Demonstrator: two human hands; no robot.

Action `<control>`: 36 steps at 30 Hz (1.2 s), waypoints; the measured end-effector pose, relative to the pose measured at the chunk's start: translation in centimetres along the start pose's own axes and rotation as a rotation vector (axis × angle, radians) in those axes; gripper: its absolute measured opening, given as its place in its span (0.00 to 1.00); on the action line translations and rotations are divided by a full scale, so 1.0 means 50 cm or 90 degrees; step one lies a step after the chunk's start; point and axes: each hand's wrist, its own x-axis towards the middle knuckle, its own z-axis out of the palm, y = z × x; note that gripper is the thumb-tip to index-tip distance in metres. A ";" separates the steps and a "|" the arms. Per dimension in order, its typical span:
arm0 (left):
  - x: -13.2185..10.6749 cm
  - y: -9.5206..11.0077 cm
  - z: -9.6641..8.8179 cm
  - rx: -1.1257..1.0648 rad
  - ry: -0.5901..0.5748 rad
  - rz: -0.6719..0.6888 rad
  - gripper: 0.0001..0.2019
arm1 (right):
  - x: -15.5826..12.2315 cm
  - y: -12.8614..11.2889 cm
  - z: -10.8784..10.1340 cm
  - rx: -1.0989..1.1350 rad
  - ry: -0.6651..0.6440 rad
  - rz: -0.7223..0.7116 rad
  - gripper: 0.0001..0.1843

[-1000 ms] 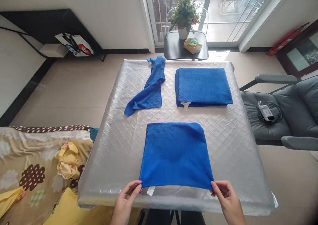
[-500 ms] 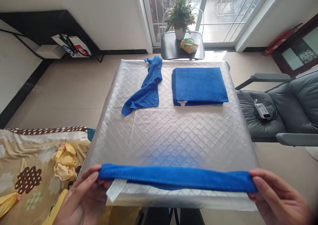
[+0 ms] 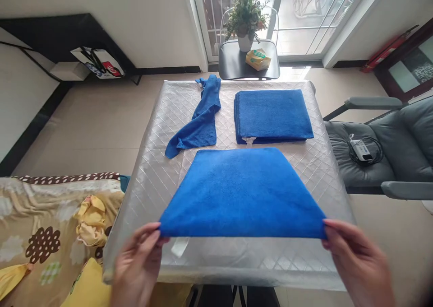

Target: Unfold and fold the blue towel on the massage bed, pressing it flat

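A blue towel (image 3: 241, 192) is stretched taut between my hands, its far edge lying on or close to the table. My left hand (image 3: 138, 257) pinches its near left corner, and my right hand (image 3: 355, 253) pinches the near right corner. A white tag hangs below the near edge, beside my left hand. Beyond it, to the right, lies a neatly folded stack of blue towels (image 3: 274, 115) with white tags at its front. A crumpled, twisted blue towel (image 3: 201, 119) rests at the far left of the table.
The table (image 3: 142, 198) wears a quilted silver cover. A grey armchair (image 3: 358, 135) holding a white device with a black cable stands right. Behind is a black chair (image 3: 233, 63) with a flower pot and a yellow tissue pack (image 3: 257, 60). A patterned bedspread (image 3: 67, 198) lies left.
The towel in my hands went from a narrow hanging band to a flat sheet spread out over the table. My hands came slightly closer together.
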 end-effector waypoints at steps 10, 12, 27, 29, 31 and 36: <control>0.045 -0.309 -0.017 0.250 -0.123 -0.080 0.29 | -0.015 0.264 0.109 -0.187 -0.155 0.080 0.31; 0.038 -0.317 -0.030 0.264 -0.123 -0.071 0.27 | -0.023 0.271 0.100 -0.201 -0.161 0.075 0.31; -0.017 -0.317 -0.003 0.242 0.015 -0.084 0.28 | -0.061 0.307 0.084 -0.287 -0.183 -0.070 0.24; -0.020 -0.319 -0.010 0.241 0.011 -0.083 0.28 | -0.063 0.305 0.082 -0.287 -0.177 -0.068 0.23; -0.021 -0.324 -0.017 0.236 0.006 -0.087 0.28 | -0.065 0.303 0.082 -0.286 -0.173 -0.065 0.22; -0.022 -0.339 -0.025 0.239 0.007 -0.090 0.29 | -0.073 0.304 0.083 -0.295 -0.184 -0.069 0.23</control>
